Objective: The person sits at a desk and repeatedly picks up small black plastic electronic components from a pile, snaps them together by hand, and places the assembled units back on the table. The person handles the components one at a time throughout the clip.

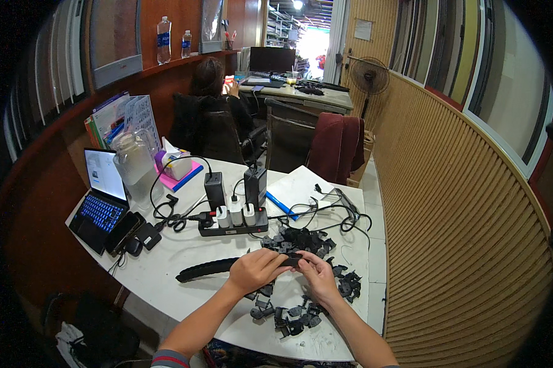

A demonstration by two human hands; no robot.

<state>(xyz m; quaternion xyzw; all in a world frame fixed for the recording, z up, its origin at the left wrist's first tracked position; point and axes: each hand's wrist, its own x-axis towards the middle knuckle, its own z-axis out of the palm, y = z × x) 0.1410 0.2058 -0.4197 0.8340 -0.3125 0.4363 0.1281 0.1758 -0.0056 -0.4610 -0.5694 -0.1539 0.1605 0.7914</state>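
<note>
A black segmented strip that looks like a cable drag chain [206,270] stretches left from my hands, low over the white table. My left hand [256,270] is closed around it near its right end. At that end my right hand [317,276] pinches it between thumb and fingers, close to the left hand. My fingers partly hide the piece between them. Behind my hands lies a heap of loose dark plastic chain links [304,240]. More grey-black links [293,318] are scattered in front, between my forearms, and others [350,286] lie right of my right hand.
A power strip [233,229] with several plugged-in adapters stands beyond my hands. Black cables [344,211] curl at the right. On the left are a laptop [100,202], a clear pitcher [135,165] and a tissue pack [175,162]. A seated person [212,110] is at another desk beyond.
</note>
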